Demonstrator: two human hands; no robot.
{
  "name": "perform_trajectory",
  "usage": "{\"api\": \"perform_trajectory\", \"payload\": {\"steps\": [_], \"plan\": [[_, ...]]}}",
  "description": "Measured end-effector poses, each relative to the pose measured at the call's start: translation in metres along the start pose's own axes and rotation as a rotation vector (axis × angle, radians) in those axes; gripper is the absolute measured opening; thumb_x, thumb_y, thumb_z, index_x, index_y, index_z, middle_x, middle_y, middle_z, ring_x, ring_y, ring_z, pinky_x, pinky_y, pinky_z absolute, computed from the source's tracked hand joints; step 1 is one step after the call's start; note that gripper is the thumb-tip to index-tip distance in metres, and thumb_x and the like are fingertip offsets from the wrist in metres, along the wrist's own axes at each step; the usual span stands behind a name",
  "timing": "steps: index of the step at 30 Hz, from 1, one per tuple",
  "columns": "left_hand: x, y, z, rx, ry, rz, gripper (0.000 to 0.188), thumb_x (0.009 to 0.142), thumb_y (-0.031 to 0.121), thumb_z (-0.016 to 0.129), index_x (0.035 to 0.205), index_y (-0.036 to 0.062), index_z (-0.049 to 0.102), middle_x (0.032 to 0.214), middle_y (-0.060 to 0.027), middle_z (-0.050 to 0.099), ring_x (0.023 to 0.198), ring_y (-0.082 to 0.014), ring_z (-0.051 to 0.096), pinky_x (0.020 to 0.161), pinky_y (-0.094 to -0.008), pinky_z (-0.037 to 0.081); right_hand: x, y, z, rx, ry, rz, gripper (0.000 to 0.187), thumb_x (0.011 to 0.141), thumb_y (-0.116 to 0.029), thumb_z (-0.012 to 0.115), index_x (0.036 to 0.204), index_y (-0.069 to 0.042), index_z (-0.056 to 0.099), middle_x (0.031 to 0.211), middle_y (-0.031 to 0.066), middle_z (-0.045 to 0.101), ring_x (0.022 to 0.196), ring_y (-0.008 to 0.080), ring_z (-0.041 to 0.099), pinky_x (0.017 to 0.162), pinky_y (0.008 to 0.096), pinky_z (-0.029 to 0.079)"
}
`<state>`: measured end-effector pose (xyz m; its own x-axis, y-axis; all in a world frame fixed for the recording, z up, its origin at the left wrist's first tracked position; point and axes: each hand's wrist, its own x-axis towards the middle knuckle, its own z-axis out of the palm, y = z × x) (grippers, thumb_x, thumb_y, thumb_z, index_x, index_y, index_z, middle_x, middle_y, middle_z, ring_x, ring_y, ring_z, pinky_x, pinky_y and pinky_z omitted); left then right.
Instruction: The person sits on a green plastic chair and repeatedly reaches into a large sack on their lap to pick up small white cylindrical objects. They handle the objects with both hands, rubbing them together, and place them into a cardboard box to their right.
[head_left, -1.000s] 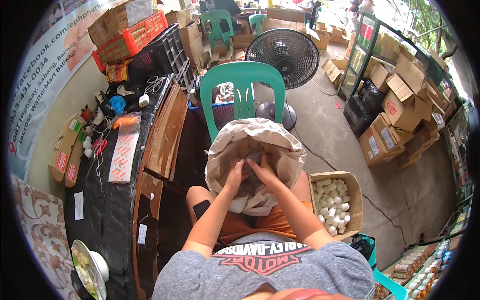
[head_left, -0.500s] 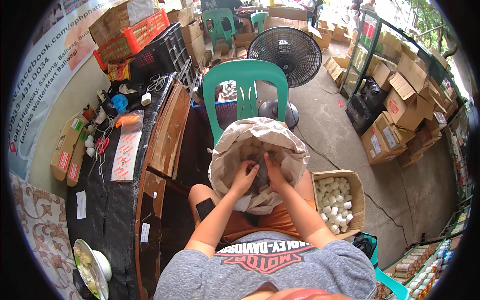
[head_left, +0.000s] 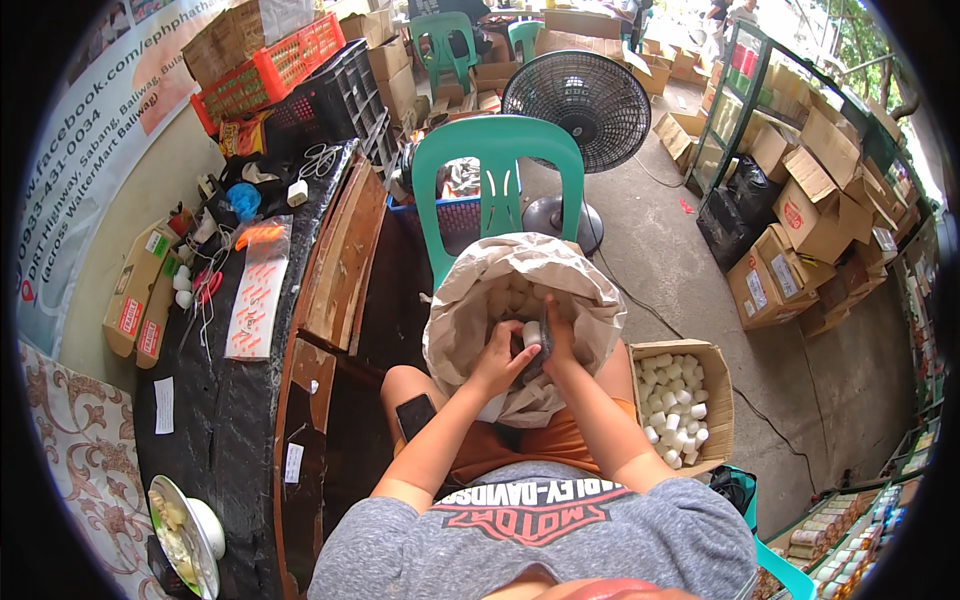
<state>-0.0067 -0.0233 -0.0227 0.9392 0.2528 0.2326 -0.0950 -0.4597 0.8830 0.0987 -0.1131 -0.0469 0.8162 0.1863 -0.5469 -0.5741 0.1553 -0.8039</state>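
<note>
A large brown paper bag (head_left: 455, 300) stands wide open between my knees, with several pale rounded pieces (head_left: 515, 296) inside. Both my hands reach into its mouth. Between them is a small white cylindrical piece (head_left: 533, 334), with greyish, see-through material around its lower side. My left hand (head_left: 500, 358) closes on it from the left, thumb against its edge. From the right, the curled fingers of my right hand (head_left: 558, 345) press around the same piece. Fingertips and the piece's underside are partly hidden.
Right of my knee, a cardboard box (head_left: 722, 400) holds many white cylinders (head_left: 672, 400). A green plastic chair (head_left: 500, 150) stands behind the bag, a black fan (head_left: 576, 110) beyond it. On the left is a black-covered table (head_left: 225, 430); stacked cartons (head_left: 765, 275) stand at right.
The white cylindrical piece now shows between my hands, where only greyish material showed before. My hands have drawn slightly closer together. The view has shifted a little.
</note>
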Motion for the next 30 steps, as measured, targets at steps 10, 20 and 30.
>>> {"api": "perform_trajectory", "payload": {"steps": [10,20,30], "plan": [[0.008,-0.026,0.014,0.257,0.434,0.018,0.037,0.088,0.035,0.053,0.109,0.0053,0.053,0.121,-0.0225,0.037,0.115,-0.0359,0.034,0.098,-0.0386,0.027,-0.004,0.009,-0.017,0.117,-0.571,0.149,0.039,0.080,-0.037,0.063,0.107,-0.008,0.057,0.097,0.0047,0.060,0.089,0.0157,0.057,0.076,0.0304,0.045],[0.001,0.001,-0.001,-0.049,-0.028,0.038,0.043,0.073,0.024,0.069,0.107,0.0046,0.050,0.094,-0.0117,0.049,0.082,-0.0243,0.052,0.073,-0.0314,0.044,-0.004,0.007,-0.014,0.206,-0.340,-0.032,0.050,0.073,-0.044,0.070,0.101,-0.005,0.056,0.087,0.0061,0.058,0.072,0.0170,0.057,0.068,0.0295,0.047],[0.004,-0.025,0.006,-0.351,-0.019,-0.143,0.058,0.073,0.023,0.073,0.120,0.0046,0.045,0.104,-0.0122,0.049,0.096,-0.0240,0.051,0.083,-0.0326,0.041,-0.018,-0.001,-0.012,0.250,-0.430,0.081,0.053,0.078,-0.048,0.063,0.105,-0.004,0.053,0.089,0.0059,0.057,0.076,0.0160,0.058,0.067,0.0289,0.049]]}}
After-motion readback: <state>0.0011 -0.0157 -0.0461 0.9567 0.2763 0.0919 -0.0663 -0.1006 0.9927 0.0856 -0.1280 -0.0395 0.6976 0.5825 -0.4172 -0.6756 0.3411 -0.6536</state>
